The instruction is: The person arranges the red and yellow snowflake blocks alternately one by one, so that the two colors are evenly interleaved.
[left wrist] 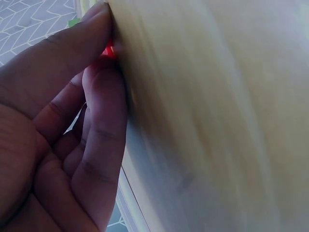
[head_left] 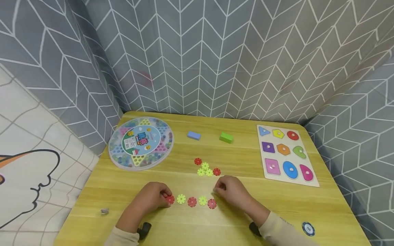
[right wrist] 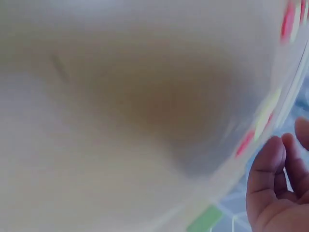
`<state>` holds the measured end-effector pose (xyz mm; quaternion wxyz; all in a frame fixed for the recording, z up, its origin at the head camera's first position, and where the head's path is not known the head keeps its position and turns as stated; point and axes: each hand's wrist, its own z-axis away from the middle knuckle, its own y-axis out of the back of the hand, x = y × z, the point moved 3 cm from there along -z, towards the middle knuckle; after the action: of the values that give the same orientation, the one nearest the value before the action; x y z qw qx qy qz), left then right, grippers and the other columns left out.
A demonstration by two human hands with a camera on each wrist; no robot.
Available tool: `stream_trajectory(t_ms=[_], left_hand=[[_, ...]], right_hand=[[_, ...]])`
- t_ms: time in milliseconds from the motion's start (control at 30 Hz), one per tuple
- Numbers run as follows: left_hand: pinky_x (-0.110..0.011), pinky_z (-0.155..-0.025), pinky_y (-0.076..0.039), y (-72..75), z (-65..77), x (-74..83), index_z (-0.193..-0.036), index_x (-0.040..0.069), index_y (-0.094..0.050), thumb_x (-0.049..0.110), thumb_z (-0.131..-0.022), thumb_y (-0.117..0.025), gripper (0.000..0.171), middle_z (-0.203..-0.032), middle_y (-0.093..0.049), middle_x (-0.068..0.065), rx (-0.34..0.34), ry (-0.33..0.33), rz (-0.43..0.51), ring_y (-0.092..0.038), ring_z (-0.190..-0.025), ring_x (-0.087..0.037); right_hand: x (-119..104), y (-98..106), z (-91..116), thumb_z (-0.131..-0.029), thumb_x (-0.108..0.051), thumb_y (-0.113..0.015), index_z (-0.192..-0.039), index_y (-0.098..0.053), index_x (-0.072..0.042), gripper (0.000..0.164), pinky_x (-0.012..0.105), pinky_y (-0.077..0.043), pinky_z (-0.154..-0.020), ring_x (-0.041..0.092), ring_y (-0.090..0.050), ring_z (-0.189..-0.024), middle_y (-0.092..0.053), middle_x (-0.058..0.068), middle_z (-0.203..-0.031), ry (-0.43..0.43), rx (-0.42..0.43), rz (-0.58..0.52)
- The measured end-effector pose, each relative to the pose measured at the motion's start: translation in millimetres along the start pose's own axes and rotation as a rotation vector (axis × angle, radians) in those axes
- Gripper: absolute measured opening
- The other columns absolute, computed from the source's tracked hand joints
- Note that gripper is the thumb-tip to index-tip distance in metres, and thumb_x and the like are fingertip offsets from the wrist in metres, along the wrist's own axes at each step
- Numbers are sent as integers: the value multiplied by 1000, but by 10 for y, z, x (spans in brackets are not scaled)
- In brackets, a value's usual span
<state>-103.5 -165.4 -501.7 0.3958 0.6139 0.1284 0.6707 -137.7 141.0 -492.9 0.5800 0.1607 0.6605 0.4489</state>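
Observation:
At the left end of a row on the table, my left hand (head_left: 154, 197) pinches a red notched plastic disc (head_left: 170, 199) between thumb and fingers. In the left wrist view only a red sliver of that disc (left wrist: 110, 49) shows between the fingertips. The row runs on with a yellow-green disc (head_left: 181, 199), a red disc (head_left: 192, 202), another yellow-green disc (head_left: 202, 200) and a red disc (head_left: 212, 204). Just right of and above that last one is my right hand (head_left: 233, 192), loosely curled. Nothing shows between its thumb and fingers (right wrist: 266, 159) in the right wrist view.
Beyond the row lies a cluster of yellow-green discs (head_left: 205, 166) flanked by red ones. Farther back are a blue block (head_left: 194, 135) and a green block (head_left: 226, 137). A round board game (head_left: 167, 150) sits left, a shape puzzle (head_left: 271, 176) right, a poker chip (head_left: 308, 229) front right.

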Motion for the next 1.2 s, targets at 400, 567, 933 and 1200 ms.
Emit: stream_trajectory(t_ms=[400, 567, 933, 1200], left_hand=[[-30, -67, -52, -40, -26, -16, -89, 12, -75, 8, -73, -94, 26, -79, -64, 6, -13, -27, 10, -58, -68, -10], [-30, -66, -52, -14, -11, 7, -90, 10, -74, 7, -72, -94, 26, -80, -64, 5, -19, -27, 24, -58, -68, -11], [-30, -66, -52, -3, -13, 4, -90, 10, -74, 6, -73, -94, 26, -81, -64, 4, -17, -19, 30, -58, -69, -12], [-30, -67, -52, -20, -14, -46, -89, 11, -74, 8, -72, -94, 26, -80, -64, 6, -11, -25, 12, -57, -69, -11]], right_hand=[[71, 2, -637, -82, -26, -90, -95, -74, -4, 30, 39, -49, -77, 23, -54, -84, -58, 1, -89, 61, 29, 269], [30, -18, -663, -81, -13, -90, -90, -71, -4, 22, 40, -49, -80, 23, -55, -84, -58, 1, -86, 56, 18, 257], [-22, 20, -751, -82, -11, -89, -94, -70, -5, 23, 39, -48, -80, 22, -53, -84, -57, 1, -88, 8, -44, 248], [-59, 285, -466, -93, -4, -76, -92, -71, -7, 6, 34, -53, -73, 14, -61, -80, -66, -2, -86, 18, 25, -80]])
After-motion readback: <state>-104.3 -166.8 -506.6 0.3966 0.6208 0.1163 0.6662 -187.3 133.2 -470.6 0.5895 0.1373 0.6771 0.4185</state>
